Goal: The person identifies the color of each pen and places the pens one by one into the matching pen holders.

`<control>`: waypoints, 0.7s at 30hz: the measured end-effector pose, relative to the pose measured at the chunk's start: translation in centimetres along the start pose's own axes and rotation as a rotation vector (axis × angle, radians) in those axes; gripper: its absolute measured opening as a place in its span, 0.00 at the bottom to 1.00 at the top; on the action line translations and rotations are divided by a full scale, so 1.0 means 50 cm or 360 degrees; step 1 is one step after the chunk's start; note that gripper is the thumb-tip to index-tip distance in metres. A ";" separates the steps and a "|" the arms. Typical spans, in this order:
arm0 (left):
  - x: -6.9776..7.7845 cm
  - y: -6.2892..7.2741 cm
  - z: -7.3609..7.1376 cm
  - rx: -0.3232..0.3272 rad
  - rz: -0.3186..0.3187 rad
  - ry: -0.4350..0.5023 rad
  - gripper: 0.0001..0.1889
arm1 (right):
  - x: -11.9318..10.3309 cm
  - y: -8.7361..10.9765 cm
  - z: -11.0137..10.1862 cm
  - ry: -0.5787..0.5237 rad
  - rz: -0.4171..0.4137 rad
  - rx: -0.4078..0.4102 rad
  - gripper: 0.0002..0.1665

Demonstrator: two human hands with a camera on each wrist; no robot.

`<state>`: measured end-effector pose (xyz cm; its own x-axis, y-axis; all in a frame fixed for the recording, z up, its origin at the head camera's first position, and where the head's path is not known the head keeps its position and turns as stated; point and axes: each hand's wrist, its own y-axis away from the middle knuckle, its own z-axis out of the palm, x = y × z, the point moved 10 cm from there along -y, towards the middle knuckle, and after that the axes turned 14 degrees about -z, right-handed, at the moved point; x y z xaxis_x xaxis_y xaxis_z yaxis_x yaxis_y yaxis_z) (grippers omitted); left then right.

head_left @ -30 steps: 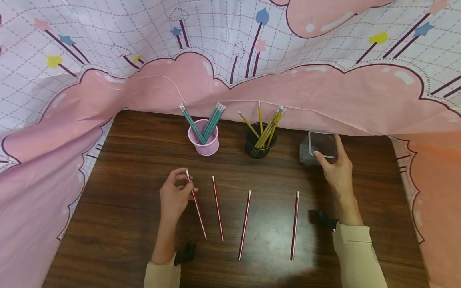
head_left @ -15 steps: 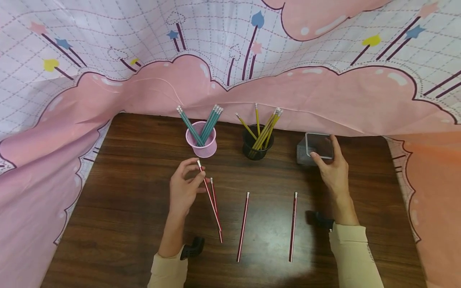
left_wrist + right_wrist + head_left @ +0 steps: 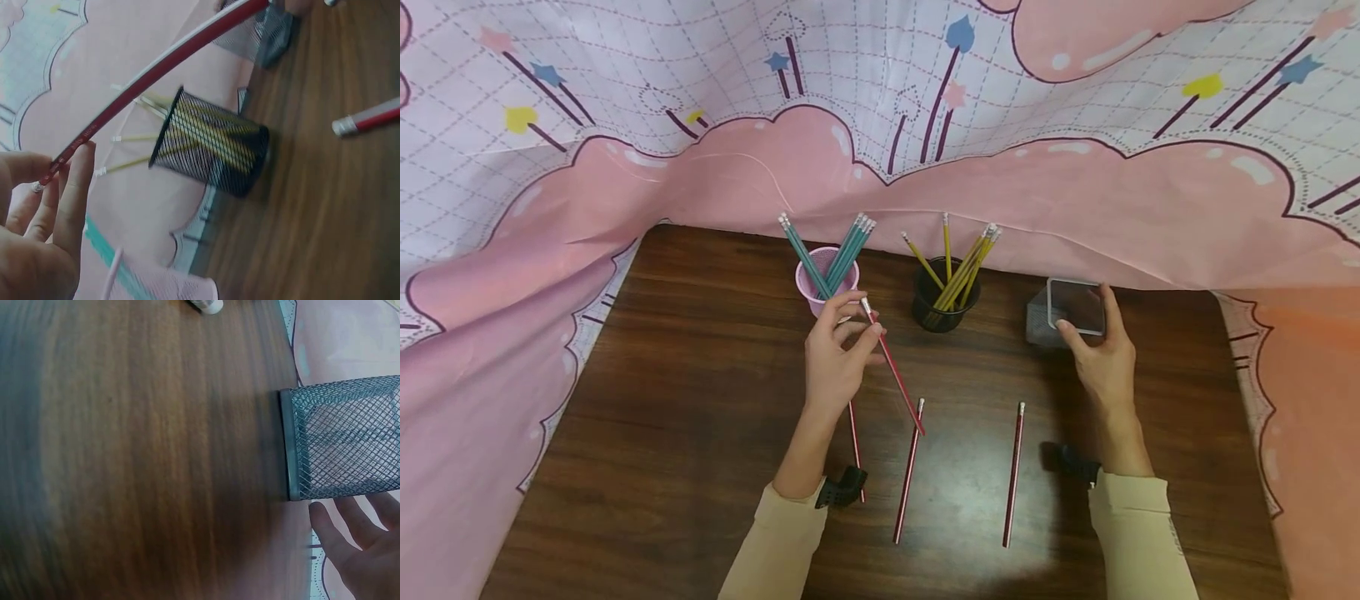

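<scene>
My left hand (image 3: 837,362) pinches a red pencil (image 3: 891,367) near its white eraser end, in front of the pink mesh cup (image 3: 802,287). Held at a slant, the pencil points down to the right, and its lower end overlaps a red pencil (image 3: 907,483) on the table in the head view. At the back right, my right hand (image 3: 1105,362) holds a square grey mesh pencil holder (image 3: 350,437), thumb at its front rim and fingers along its right side. No pencils show in that holder. Two more red pencils lie on the table, one (image 3: 855,442) partly behind my left arm, another (image 3: 1014,479) farther right.
Teal pencils (image 3: 808,262) stand in the pink cup. A round black mesh cup (image 3: 934,318) with several yellow pencils (image 3: 958,279) stands between the other two holders. A patterned cloth (image 3: 970,200) hangs along the back edge of the dark wooden table (image 3: 647,400).
My left hand has raised the red pencil from the left of the row and carried it right and farther back, past the neighbouring pencil. My right hand stays at the grey holder.
</scene>
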<state>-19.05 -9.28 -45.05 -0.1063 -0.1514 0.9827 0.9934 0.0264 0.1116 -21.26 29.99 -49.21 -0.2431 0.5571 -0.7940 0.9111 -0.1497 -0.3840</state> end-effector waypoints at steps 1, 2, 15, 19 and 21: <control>0.007 -0.005 0.010 -0.0003 0.0024 0.0004 0.22 | -0.003 0.001 0.000 -0.0009 -0.0011 0.0004 0.46; 0.013 -0.010 0.018 -0.0005 0.0049 0.0008 0.22 | -0.006 0.001 -0.001 -0.0021 -0.0021 0.0004 0.46; 0.072 -0.051 0.109 -0.0081 0.0156 0.0133 0.23 | 0.048 -0.004 -0.001 0.0011 -0.0067 0.0051 0.49; 0.083 -0.059 0.119 -0.0051 0.0188 0.0124 0.24 | 0.051 -0.001 0.000 0.0017 -0.0053 0.0046 0.50; 0.088 -0.067 0.123 -0.0033 0.0204 0.0127 0.24 | 0.051 0.000 0.001 0.0024 -0.0045 0.0038 0.49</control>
<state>-23.10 -3.98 -40.18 0.0246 -0.2263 0.9737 0.9994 0.0303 -0.0182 -21.92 31.40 -51.25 -0.2634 0.5737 -0.7756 0.8957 -0.1531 -0.4175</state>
